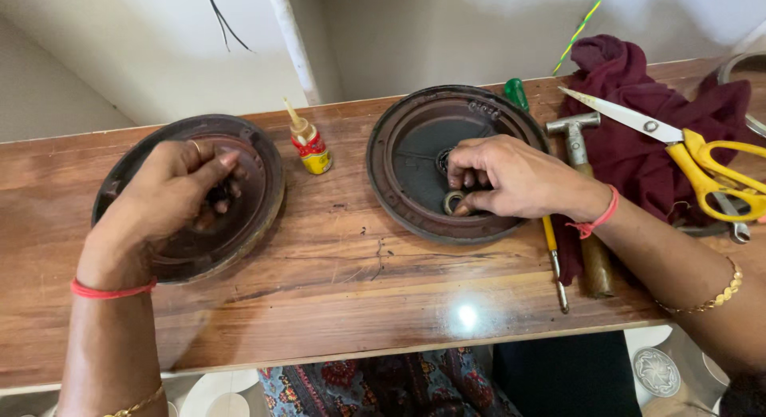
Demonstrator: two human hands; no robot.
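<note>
Two dark round rusted metal discs on the wooden counter [335, 257]: left hand [171, 197] at 9 o'clock, fingers closed over the left disc's [259, 185] hub; right hand [511, 177] pinching a small metal ring [455, 201] inside the right disc [407, 158], not yet seated.

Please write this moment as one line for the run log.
left hand: fingers on centre of left round metal cover | right hand: pinching small ring inside right round metal cover | nearby: glue bottle
</note>
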